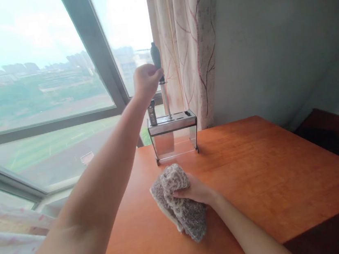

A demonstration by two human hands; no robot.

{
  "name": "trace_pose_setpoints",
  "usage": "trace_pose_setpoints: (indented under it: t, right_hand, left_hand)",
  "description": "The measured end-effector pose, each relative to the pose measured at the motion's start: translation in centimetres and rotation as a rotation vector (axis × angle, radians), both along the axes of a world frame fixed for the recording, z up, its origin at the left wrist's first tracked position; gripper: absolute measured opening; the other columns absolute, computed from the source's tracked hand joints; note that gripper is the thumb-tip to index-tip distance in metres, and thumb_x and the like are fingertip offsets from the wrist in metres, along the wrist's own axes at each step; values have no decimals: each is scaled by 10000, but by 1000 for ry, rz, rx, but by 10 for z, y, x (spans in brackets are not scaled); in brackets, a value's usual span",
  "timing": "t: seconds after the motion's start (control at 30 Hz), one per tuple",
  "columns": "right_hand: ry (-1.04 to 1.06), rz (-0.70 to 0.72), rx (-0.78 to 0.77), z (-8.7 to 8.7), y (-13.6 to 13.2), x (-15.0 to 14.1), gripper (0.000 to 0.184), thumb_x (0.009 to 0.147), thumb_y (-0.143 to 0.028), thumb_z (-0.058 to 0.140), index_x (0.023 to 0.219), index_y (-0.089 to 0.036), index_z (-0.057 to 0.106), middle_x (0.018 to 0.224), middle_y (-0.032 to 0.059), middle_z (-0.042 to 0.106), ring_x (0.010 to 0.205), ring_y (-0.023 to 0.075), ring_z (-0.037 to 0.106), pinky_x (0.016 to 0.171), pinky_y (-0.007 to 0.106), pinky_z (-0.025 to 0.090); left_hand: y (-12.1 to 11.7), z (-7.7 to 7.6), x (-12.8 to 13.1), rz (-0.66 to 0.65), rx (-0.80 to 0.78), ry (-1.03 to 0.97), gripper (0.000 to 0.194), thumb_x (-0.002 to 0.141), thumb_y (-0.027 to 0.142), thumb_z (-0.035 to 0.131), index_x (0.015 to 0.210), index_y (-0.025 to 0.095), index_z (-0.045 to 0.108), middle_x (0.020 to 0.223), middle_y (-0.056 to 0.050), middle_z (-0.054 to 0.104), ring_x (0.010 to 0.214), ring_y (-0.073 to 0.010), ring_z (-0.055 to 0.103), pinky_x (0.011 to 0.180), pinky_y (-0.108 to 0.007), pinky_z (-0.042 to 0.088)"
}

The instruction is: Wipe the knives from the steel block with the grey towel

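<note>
My left hand (146, 81) is raised and closed around the dark handle of a sharpening steel (158, 68). Its thin metal rod runs straight down into a slot of the knife stand (173, 135). The stand is metal-topped with clear walls and sits at the far edge of the wooden table (255, 174). A cleaver blade shows through the clear wall, and a second dark handle (152, 112) sticks out of the stand's left slot. My right hand (194, 190) rests on the table nearer to me, closed on a crumpled grey-and-cream cloth (180, 202).
A large window (38, 89) with a slanted grey frame is behind the stand. A patterned curtain (187, 46) hangs right of it against a grey wall. A dark piece of furniture (334, 135) stands beyond the table's right edge.
</note>
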State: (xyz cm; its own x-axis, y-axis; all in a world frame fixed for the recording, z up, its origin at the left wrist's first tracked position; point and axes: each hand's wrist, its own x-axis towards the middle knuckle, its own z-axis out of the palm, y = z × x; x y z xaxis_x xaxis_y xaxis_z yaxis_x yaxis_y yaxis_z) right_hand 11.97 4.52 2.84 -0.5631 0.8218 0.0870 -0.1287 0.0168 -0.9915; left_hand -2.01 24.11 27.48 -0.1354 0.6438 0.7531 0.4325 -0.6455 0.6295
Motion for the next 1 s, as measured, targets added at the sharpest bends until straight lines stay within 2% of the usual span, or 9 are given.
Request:
trace_pose_setpoints:
  t: [0.03, 0.17, 0.33, 0.53, 0.67, 0.83, 0.93, 1.0]
  right_hand:
    - [-20, 45, -3, 0, -1, -1, 420, 612, -382, 792, 976, -212, 670, 963, 8, 706, 897, 229, 644, 829, 379, 506]
    - [-90, 157, -14, 0, 0, -2, 483, 593, -388, 809, 1005, -195, 645, 986, 16, 697, 924, 229, 638, 837, 371, 505]
    - [-161, 198, 67, 4, -1, -2, 532, 592, -403, 806, 1049, -192, 635, 1022, 16, 686, 965, 229, 619, 877, 367, 488]
    - [-219, 318, 120, 9, -4, -2, 507, 587, -404, 800, 1029, -198, 660, 1004, -5, 693, 955, 228, 620, 867, 340, 492]
    - [-210, 314, 108, 8, -4, -2, 528, 586, -404, 801, 1043, -185, 654, 1020, 4, 690, 954, 224, 619, 871, 338, 488]
    - [-199, 309, 101, 5, -2, -2, 533, 590, -409, 799, 1051, -185, 653, 1023, 9, 685, 950, 224, 617, 874, 347, 483]
    - [-210, 302, 86, 4, -2, -2, 533, 578, -414, 806, 1033, -181, 654, 1020, 12, 684, 952, 228, 615, 868, 350, 484]
    - [-212, 285, 74, 3, -1, -1, 527, 583, -414, 803, 1032, -182, 652, 1021, 12, 684, 957, 226, 613, 868, 348, 481]
  left_hand:
    - [0, -4, 1, 10, -35, 68, 65, 708, 153, 646, 746, 128, 601, 676, -21, 601, 716, -150, 589, 662, -259, 443]
    - [-9, -16, 1, 79, -223, 426, 350, 651, 198, 701, 982, 131, 610, 775, -28, 621, 791, -189, 586, 758, -317, 449]
    - [-16, -18, -1, 233, -323, 791, 462, 617, 341, 729, 1030, 182, 596, 917, -53, 641, 917, -244, 575, 802, -330, 438]
    - [-16, -18, 5, 309, -452, 1100, 560, 562, 469, 747, 1037, 203, 615, 971, -89, 653, 921, -295, 596, 748, -356, 452]
    - [-16, -16, 9, 312, -493, 1177, 543, 549, 485, 749, 998, 198, 648, 948, -90, 663, 874, -290, 618, 723, -350, 459]
    - [-13, -10, 8, 246, -522, 1127, 492, 544, 401, 763, 977, 184, 678, 917, -81, 667, 844, -273, 626, 714, -333, 468]
    - [-21, -10, 5, 228, -431, 1061, 436, 593, 347, 739, 993, 187, 677, 931, -78, 668, 869, -269, 621, 755, -347, 471]
    - [-34, -13, 3, 230, -285, 967, 376, 663, 316, 691, 1019, 199, 663, 947, -70, 672, 898, -257, 617, 796, -358, 469]
